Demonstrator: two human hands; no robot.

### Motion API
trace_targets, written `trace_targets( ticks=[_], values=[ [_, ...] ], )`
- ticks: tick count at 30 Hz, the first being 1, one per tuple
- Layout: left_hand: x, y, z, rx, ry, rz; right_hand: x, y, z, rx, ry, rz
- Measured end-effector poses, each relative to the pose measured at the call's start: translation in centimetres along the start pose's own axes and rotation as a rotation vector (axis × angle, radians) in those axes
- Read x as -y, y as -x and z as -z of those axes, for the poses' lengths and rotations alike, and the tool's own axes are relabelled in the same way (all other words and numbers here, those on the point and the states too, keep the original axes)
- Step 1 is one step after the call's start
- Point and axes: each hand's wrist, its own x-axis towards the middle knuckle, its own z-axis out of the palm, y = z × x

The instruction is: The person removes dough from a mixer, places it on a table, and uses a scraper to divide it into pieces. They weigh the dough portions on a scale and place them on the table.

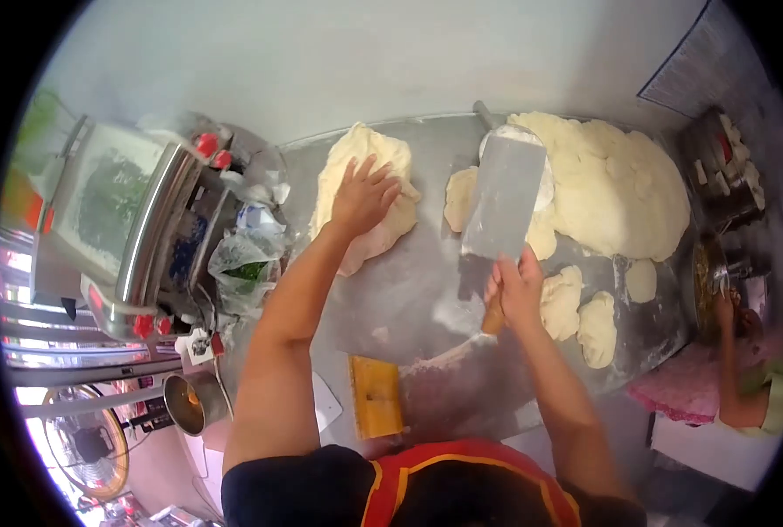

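Note:
My left hand (pixel 368 197) lies with fingers spread on top of a lump of pale dough (pixel 354 151) at the left of the grey worktop (pixel 427 303). In my right hand (pixel 516 288) is the wooden handle of a cleaver (pixel 506 189), with my fingers wrapped round it. Its broad, flour-dusted blade is raised and points away from me, hiding part of what lies behind it. A large mass of dough (pixel 624 189) spreads over the right of the worktop. Smaller dough pieces (pixel 561 301) lie to the right of my right hand.
A yellow block (pixel 376 397) lies near the front edge. At the left stands a machine with a steel roller (pixel 153 233), beside a plastic bag (pixel 247 259) with something green. A metal pot (pixel 194 402) sits lower left. Another person's arm (pixel 732 356) reaches into a pan at the right.

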Motion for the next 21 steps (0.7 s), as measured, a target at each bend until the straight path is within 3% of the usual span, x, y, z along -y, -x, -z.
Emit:
trace_targets(
  ticks=[1, 4, 5, 8, 9, 12, 13, 15, 18, 21],
  values=[
    [0.2, -0.1, -0.2, 0.032, 0.046, 0.02, -0.2, -0.9, -1.2, 0.012, -0.014, 0.059],
    [-1.6, 2.1, 3.0, -0.316, 0.599, 0.12, -1.1, -3.6, -5.1, 0.001, 0.039, 0.211],
    [-2.7, 3.7, 5.2, -0.434, 0.56, 0.107, -2.5, -5.1, -6.5, -0.067, 0.15, 0.264],
    [-4.4, 8.4, 5.4, -0.529, 0.419, 0.282, -11.4, -8.9, -10.4, -0.212, 0.592, 0.478],
    [-4.4, 9.8, 3.2, -0.433, 0.213, 0.37, -13.7, -9.4, -11.6, -0.216, 0.805, 0.591],
    [-4.7, 11.9, -0.9, -0.247, 0.027, 0.395, -9.8, -8.1, -14.3, 0.019, 0.832, 0.139],
    [-4.4, 12.2, -1.5, -0.269, 0.012, 0.359, -9.0, -9.3, -13.5, 0.087, 0.681, 0.014],
    [-3.6, 12.4, -2.7, -0.283, -0.018, 0.33, -4.6, -9.0, -11.1, 0.216, 0.471, -0.088],
    [-3.1, 11.9, -3.6, -0.289, -0.061, 0.348, 0.7, -4.7, -9.4, 0.135, 0.019, -0.033],
    [-2.6, 10.9, -3.9, -0.296, -0.095, 0.331, 3.2, -3.2, -7.1, 0.151, -0.125, -0.138]
  ],
)
